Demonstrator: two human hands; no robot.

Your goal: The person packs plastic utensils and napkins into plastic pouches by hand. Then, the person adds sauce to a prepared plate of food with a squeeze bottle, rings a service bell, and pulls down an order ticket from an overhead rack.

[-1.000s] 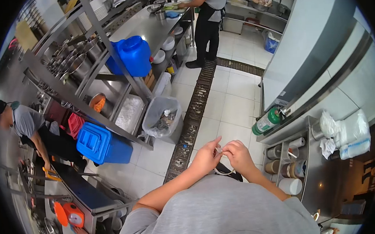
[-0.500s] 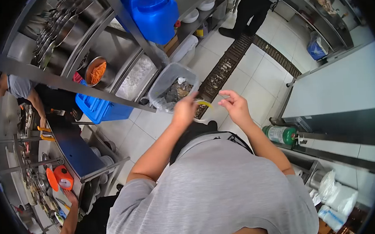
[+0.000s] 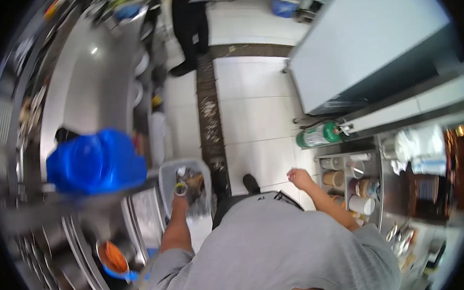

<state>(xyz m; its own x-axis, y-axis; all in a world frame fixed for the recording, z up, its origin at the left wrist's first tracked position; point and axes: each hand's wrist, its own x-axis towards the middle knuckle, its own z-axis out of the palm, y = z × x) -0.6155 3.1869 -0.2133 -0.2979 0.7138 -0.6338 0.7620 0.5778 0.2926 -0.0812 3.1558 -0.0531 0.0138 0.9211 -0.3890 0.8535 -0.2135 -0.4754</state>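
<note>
My left hand [image 3: 179,202] reaches over the bin [image 3: 204,184], a clear plastic one with dark and brown waste inside. In its fingers is a small round thing [image 3: 180,189] with a pale rim and some yellow-green; blur hides its exact kind. My right hand [image 3: 299,178] is off to the right above the floor, fingers loosely apart, with nothing seen in it.
A blue plastic container [image 3: 97,161] stands on the steel shelving at left, above a pot of shredded orange food [image 3: 115,257]. A green gas cylinder [image 3: 319,135] lies at right near a white appliance [image 3: 363,30]. Another person [image 3: 190,25] stands ahead beside the floor grate [image 3: 208,109].
My view has turned and moved forward. My hands have parted: the left one went over the bin with the round thing, the right one away to the right.
</note>
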